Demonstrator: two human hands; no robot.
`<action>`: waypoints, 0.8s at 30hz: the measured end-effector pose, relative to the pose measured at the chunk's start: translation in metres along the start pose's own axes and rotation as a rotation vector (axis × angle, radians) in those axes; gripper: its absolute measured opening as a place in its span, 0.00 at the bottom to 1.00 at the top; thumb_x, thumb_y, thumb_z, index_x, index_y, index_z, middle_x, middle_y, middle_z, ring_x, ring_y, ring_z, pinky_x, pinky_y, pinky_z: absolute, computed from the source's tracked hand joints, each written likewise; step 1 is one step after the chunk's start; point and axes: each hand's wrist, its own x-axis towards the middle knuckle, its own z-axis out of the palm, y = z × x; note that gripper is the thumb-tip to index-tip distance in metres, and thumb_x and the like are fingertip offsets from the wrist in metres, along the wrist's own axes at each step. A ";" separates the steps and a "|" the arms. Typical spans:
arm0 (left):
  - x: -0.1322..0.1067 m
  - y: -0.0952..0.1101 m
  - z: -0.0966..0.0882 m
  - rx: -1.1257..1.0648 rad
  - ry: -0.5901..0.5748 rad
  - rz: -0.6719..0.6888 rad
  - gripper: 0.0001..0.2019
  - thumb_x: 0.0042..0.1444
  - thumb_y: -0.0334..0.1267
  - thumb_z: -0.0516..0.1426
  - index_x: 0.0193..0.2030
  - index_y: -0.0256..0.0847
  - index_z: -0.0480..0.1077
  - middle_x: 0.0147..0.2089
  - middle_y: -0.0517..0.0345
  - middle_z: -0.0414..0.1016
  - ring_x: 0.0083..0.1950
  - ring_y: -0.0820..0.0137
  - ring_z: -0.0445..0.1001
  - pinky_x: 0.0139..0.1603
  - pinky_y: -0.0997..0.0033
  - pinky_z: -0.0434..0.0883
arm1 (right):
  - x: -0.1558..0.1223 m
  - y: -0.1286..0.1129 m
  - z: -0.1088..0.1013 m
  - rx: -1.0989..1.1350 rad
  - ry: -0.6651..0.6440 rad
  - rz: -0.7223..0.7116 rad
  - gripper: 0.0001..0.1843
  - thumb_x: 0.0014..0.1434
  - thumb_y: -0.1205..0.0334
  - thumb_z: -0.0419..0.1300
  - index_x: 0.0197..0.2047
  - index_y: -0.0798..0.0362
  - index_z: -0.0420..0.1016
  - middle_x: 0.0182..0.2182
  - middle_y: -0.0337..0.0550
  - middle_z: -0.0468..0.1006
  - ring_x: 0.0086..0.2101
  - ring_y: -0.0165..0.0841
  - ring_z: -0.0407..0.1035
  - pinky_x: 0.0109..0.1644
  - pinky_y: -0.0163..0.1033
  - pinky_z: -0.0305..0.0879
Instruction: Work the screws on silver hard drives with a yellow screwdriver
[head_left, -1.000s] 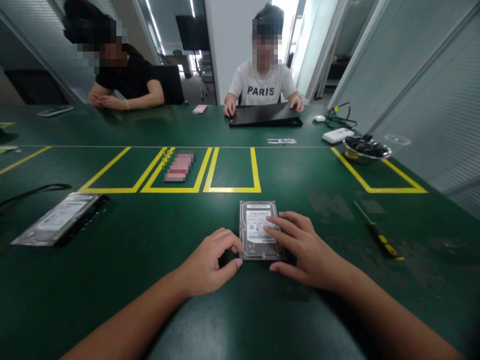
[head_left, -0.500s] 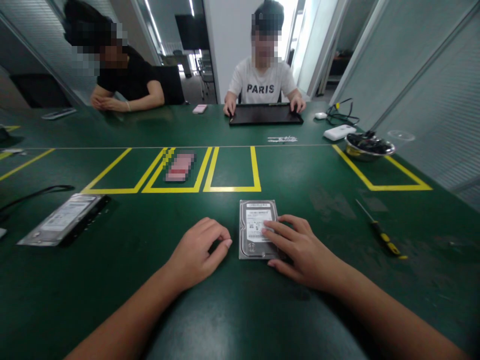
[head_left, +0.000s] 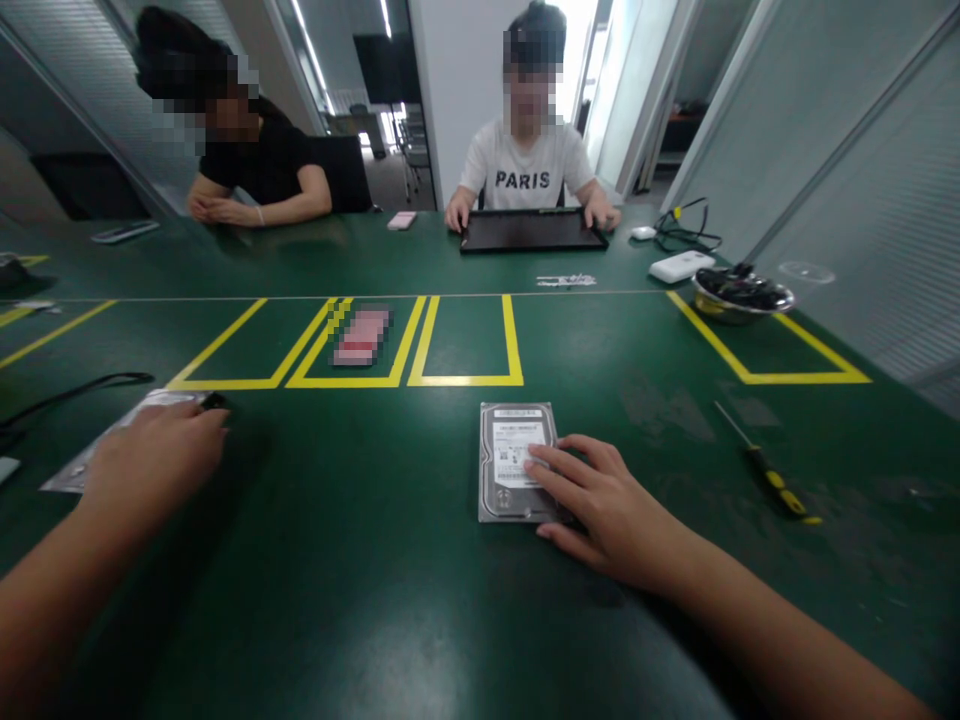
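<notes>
A silver hard drive (head_left: 517,415) with a white label lies flat on the green table, in front of me. On its right side rests my right hand (head_left: 600,500), fingers spread over the label and thumb by the near right corner. Far to the left, my left hand (head_left: 161,450) is above a second hard drive (head_left: 71,475) and covers most of it. That hand's fingertips are hidden from me, so whether they touch or hold anything cannot be seen.
A yellow-and-black screwdriver (head_left: 772,475) lies right of my right hand. Yellow tape (head_left: 465,380) marks areas farther back, one holding a pink blurred item (head_left: 362,336). A metal bowl (head_left: 742,305) of dark parts stands far right. Across, one person (head_left: 525,160) holds a black panel (head_left: 532,232); another leans at left.
My left hand has moved from beside the middle hard drive, out to the left, over the second drive. My right hand stays on the middle drive.
</notes>
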 end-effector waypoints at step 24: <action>0.004 -0.030 0.028 0.286 -0.084 0.105 0.26 0.68 0.39 0.40 0.64 0.31 0.67 0.62 0.41 0.71 0.62 0.51 0.65 0.59 0.56 0.63 | 0.000 0.000 -0.001 0.001 -0.024 0.005 0.31 0.63 0.54 0.59 0.67 0.52 0.63 0.66 0.48 0.65 0.58 0.51 0.57 0.61 0.61 0.60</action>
